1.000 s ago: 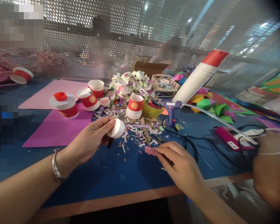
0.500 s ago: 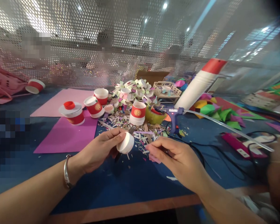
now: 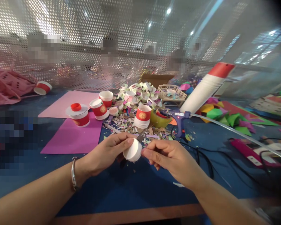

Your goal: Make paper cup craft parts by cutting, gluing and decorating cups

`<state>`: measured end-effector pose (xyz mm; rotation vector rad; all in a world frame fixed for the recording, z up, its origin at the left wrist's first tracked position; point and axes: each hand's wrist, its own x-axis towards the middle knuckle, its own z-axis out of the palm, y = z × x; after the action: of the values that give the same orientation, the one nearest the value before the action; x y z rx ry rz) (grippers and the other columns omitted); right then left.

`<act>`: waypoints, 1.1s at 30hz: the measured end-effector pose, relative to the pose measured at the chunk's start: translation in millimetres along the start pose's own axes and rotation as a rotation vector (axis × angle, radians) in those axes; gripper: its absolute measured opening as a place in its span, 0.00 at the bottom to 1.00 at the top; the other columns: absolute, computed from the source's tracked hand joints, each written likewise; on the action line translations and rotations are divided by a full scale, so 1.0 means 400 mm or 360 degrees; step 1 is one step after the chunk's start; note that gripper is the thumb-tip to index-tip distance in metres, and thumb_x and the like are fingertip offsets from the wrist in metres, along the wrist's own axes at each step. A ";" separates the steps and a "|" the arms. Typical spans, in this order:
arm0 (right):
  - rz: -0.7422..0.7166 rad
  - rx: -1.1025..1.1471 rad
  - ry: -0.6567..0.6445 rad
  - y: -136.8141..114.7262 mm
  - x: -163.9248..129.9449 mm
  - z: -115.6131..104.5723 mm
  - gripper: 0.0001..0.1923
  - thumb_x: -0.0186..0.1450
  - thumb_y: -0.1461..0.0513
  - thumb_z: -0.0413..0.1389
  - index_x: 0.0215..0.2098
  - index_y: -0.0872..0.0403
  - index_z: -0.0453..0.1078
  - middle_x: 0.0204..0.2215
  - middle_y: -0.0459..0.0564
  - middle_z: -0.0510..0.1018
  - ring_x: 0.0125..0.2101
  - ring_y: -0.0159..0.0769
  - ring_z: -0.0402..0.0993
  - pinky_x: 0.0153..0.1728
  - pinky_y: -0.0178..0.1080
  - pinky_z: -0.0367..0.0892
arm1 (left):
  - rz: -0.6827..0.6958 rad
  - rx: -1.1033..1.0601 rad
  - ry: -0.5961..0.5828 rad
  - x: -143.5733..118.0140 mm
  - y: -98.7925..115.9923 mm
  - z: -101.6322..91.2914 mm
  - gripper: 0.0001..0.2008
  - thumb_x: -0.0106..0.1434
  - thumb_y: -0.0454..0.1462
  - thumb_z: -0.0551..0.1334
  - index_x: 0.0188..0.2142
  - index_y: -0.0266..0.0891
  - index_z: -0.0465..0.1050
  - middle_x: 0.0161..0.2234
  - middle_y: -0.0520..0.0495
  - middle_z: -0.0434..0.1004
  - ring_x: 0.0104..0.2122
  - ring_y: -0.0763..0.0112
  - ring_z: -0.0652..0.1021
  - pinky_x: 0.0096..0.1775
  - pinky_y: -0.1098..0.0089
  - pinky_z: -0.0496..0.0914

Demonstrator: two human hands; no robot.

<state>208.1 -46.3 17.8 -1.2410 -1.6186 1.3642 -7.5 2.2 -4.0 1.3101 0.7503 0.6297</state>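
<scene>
My left hand (image 3: 112, 153) pinches a short white paper cup base (image 3: 132, 150) between thumb and fingers, its flat round face toward me. A grey-tipped cutting tool (image 3: 141, 137) pokes out behind it; I cannot tell whether the hand holds it or it lies on the table. My right hand (image 3: 167, 156) is closed, with fingertips at the right edge of the cup base; what is in the pinch, if anything, is hidden. Beyond them stands a red and white paper cup (image 3: 142, 116) with a gold emblem. Paper scraps (image 3: 121, 120) lie around it.
On the right, a blue glue gun (image 3: 181, 123) has a long clear glue stick (image 3: 239, 132) behind it. A tall cup stack (image 3: 206, 87) leans at the back. Purple paper (image 3: 72, 140) lies left, near a lidded cup (image 3: 78, 117). Black cables (image 3: 204, 162) cross the right side.
My right hand has come left to the edge of the cup base. My left hand and the base have shifted slightly right and down, and the view has turned a little.
</scene>
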 end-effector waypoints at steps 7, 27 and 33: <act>0.0061 0.0177 -0.0020 0.007 0.004 -0.003 0.14 0.63 0.53 0.67 0.28 0.55 0.76 0.21 0.42 0.73 0.21 0.24 0.67 0.22 0.28 0.65 | 0.0003 0.0051 -0.0038 -0.001 -0.003 -0.005 0.16 0.71 0.50 0.58 0.41 0.39 0.72 0.27 0.54 0.68 0.23 0.76 0.63 0.24 0.75 0.57; 0.0224 0.0320 -0.0097 0.020 0.013 0.005 0.14 0.57 0.54 0.71 0.30 0.56 0.78 0.21 0.43 0.74 0.21 0.26 0.69 0.20 0.27 0.65 | 0.0178 0.0162 -0.0139 -0.001 -0.011 -0.007 0.15 0.72 0.47 0.57 0.41 0.38 0.75 0.31 0.49 0.73 0.29 0.72 0.70 0.30 0.73 0.62; 0.0224 0.0312 -0.0129 0.020 0.009 0.003 0.17 0.58 0.52 0.69 0.30 0.56 0.75 0.20 0.43 0.73 0.21 0.25 0.68 0.20 0.27 0.63 | 0.0219 0.0156 -0.0115 -0.005 -0.006 -0.002 0.14 0.72 0.46 0.58 0.42 0.38 0.76 0.33 0.49 0.75 0.31 0.72 0.71 0.33 0.72 0.63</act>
<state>207.8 -43.2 9.6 -1.2138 -1.4331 1.6378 -9.4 0.7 -6.2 1.4761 0.6426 0.6583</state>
